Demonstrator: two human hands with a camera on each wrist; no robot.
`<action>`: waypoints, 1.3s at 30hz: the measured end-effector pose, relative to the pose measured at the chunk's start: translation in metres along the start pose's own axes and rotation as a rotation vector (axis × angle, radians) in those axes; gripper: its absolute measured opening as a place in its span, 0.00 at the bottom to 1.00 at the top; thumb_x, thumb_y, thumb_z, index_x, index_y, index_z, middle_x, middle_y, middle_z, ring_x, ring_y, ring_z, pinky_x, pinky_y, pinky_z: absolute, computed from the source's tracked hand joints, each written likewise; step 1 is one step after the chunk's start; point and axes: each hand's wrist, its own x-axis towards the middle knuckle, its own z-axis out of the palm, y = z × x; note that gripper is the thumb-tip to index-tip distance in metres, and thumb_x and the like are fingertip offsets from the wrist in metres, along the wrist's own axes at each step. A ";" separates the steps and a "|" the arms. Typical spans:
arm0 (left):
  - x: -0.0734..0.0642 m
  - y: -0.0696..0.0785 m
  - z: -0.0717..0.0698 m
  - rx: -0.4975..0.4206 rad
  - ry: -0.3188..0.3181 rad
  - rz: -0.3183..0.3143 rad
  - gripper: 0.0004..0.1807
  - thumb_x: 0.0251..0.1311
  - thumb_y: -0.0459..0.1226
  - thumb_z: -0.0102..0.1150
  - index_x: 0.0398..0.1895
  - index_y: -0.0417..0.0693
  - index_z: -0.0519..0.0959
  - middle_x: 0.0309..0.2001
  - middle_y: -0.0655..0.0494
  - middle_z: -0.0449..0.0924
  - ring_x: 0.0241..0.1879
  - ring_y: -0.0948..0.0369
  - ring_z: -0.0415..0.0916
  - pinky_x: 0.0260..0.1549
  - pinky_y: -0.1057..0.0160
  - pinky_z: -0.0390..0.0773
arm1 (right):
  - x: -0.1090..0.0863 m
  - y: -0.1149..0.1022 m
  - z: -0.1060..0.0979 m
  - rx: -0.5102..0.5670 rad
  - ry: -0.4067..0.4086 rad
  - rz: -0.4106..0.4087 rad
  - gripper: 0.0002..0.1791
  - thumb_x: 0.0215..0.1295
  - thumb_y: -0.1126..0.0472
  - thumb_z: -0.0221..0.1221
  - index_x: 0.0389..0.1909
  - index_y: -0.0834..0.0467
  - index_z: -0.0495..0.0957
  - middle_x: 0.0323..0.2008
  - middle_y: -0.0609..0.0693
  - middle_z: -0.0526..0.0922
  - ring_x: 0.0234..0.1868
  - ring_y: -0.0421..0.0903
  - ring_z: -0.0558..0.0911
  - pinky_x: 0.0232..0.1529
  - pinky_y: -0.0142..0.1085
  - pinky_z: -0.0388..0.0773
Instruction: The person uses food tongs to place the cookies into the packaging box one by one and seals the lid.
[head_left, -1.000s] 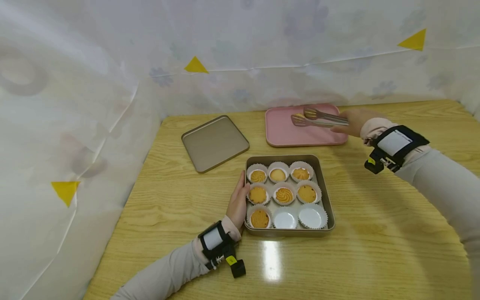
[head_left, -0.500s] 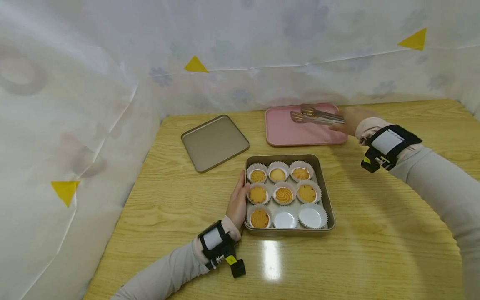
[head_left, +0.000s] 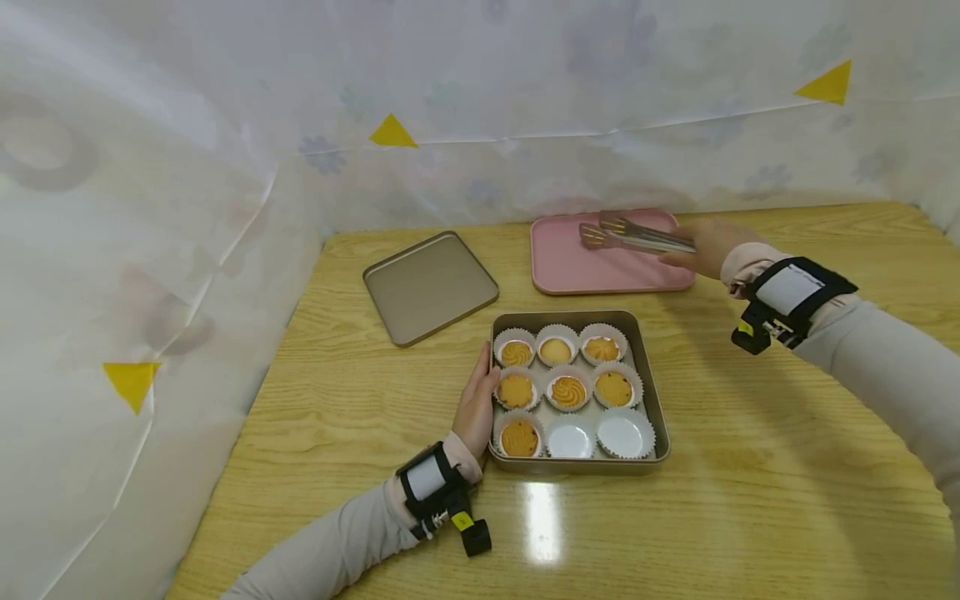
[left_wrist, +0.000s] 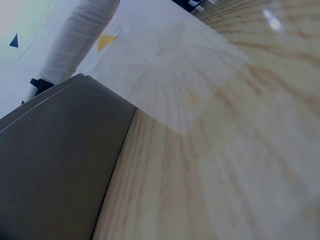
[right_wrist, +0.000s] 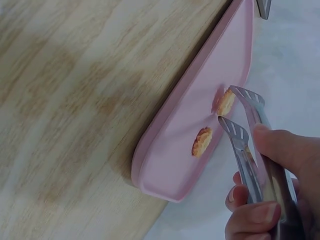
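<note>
My right hand [head_left: 718,244] grips a pair of metal tongs [head_left: 651,239] over the pink tray [head_left: 562,271]. In the right wrist view the slotted ends stand apart beside one cookie [right_wrist: 226,102]; I cannot tell whether they touch it. A second cookie [right_wrist: 202,142] lies on the tray closer to the camera. My left hand [head_left: 474,410] rests along the left wall of a square baking tin [head_left: 660,417], fingers extended. Inside the tin sit rows of paper cups, several holding cookies [head_left: 567,390]. Two white cups [head_left: 626,435] at the front right hold none. The left wrist view shows only the tin's outer wall [left_wrist: 60,160].
A flat bronze-coloured lid [head_left: 431,287] lies behind and left of the tin. The wooden table [head_left: 360,400] runs back to a white curtain [head_left: 480,75] with yellow triangles, which also hangs at the left.
The tongs' ends have shifted slightly left and back over the pink tray. My right hand moved left, then a little back to the right. My left hand and the tin stay put.
</note>
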 end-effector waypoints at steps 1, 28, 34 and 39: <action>0.000 0.000 0.000 0.001 -0.001 0.000 0.30 0.75 0.37 0.35 0.77 0.41 0.46 0.77 0.47 0.42 0.76 0.51 0.37 0.74 0.49 0.40 | -0.001 0.001 0.001 0.008 0.005 -0.006 0.19 0.67 0.53 0.58 0.42 0.67 0.79 0.33 0.62 0.81 0.30 0.54 0.78 0.33 0.50 0.73; 0.000 0.001 -0.002 0.016 0.005 -0.014 0.30 0.75 0.39 0.35 0.77 0.43 0.47 0.77 0.49 0.43 0.76 0.51 0.38 0.74 0.49 0.41 | -0.118 -0.031 -0.008 0.012 0.143 -0.078 0.29 0.64 0.53 0.63 0.62 0.65 0.74 0.37 0.56 0.85 0.22 0.41 0.70 0.25 0.37 0.66; 0.000 0.001 -0.003 0.017 0.002 -0.007 0.30 0.75 0.39 0.35 0.77 0.43 0.47 0.77 0.49 0.43 0.76 0.52 0.38 0.74 0.49 0.41 | -0.144 -0.038 -0.003 -0.024 0.188 -0.118 0.29 0.61 0.51 0.65 0.59 0.65 0.76 0.38 0.56 0.85 0.21 0.35 0.68 0.22 0.32 0.66; 0.000 0.001 -0.003 0.013 -0.003 -0.008 0.30 0.75 0.40 0.35 0.77 0.43 0.46 0.77 0.48 0.43 0.76 0.52 0.38 0.74 0.49 0.41 | -0.163 -0.043 0.003 -0.043 0.250 -0.194 0.28 0.56 0.52 0.68 0.54 0.64 0.80 0.37 0.55 0.86 0.20 0.28 0.66 0.20 0.30 0.67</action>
